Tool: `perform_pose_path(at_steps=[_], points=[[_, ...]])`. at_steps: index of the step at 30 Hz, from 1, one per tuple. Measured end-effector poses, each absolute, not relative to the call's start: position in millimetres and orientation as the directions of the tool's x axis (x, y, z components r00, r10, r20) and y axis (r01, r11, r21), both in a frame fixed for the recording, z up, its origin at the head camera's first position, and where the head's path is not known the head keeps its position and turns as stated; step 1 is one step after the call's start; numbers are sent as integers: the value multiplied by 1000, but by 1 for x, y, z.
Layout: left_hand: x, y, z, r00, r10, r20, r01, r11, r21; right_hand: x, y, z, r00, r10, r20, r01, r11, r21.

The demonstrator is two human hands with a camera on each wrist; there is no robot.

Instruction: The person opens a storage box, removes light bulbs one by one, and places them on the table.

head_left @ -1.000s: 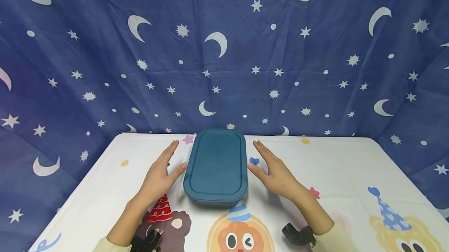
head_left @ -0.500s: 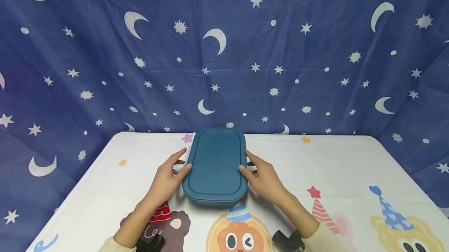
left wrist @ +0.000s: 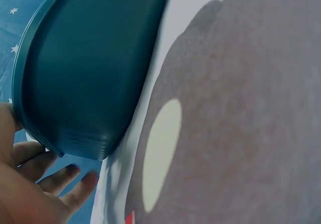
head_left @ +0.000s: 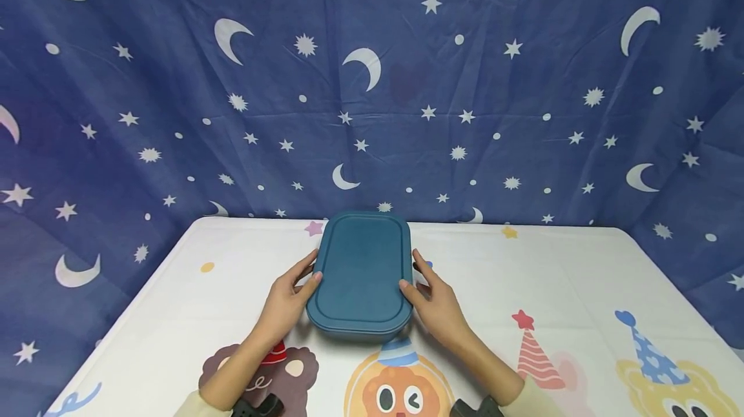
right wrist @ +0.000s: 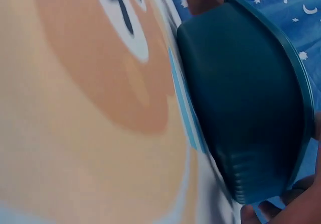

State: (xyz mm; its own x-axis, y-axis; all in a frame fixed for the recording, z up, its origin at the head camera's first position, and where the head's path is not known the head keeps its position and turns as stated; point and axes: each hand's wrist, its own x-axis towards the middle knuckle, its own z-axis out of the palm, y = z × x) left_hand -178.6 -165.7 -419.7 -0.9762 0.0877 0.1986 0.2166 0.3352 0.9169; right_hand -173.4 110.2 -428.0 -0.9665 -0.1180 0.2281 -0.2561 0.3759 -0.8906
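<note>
A dark teal, rounded rectangular lidded food container [head_left: 361, 272] rests on the table in the head view. Its lid is on, and its deep smooth wall fills much of both wrist views. My left hand [head_left: 283, 304] holds its left side, thumb on the lid's edge and fingers bent beside the rim. On the opposite side, my right hand [head_left: 438, 307] has its thumb over the lid's edge and its other fingers along the wall. Part of the left hand's fingers [left wrist: 62, 181] shows below the container's rim. What the container holds is hidden.
A white tablecloth [head_left: 558, 275] printed with cartoon animals and party hats covers the table. Directly behind the table hangs a dark blue curtain [head_left: 407, 81] with white moons and stars. Black wrist-worn devices [head_left: 258, 406] show at the bottom edge.
Both hands have come inward from beside the container onto its sides, thumbs now at the lid's edge. The container stays in about the same place; the head view shifts slightly.
</note>
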Motion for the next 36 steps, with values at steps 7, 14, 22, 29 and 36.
perform_pose_path(at_steps=[7, 14, 22, 29, 36], points=[[-179, -166, -424, -979, 101, 178, 199, 257, 946, -173, 111, -436, -943, -213, 254, -309, 286, -907], [-182, -167, -428, -979, 98, 179, 200, 293, 935, -176, 116, -443, -875, -384, 295, -351, 85, -932], [-183, -168, -431, -982, 107, 158, 182, 282, 942, -176, 117, -445, -866, -392, 311, -399, 166, -902], [-182, -165, -432, -985, 83, 153, 171, 277, 945, -177, 116, -444, -863, -387, 324, -417, 184, -890], [-180, -165, -431, -971, 59, 232, 237, 363, 901, -177, 114, -442, -865, -361, 350, -451, 250, -857]])
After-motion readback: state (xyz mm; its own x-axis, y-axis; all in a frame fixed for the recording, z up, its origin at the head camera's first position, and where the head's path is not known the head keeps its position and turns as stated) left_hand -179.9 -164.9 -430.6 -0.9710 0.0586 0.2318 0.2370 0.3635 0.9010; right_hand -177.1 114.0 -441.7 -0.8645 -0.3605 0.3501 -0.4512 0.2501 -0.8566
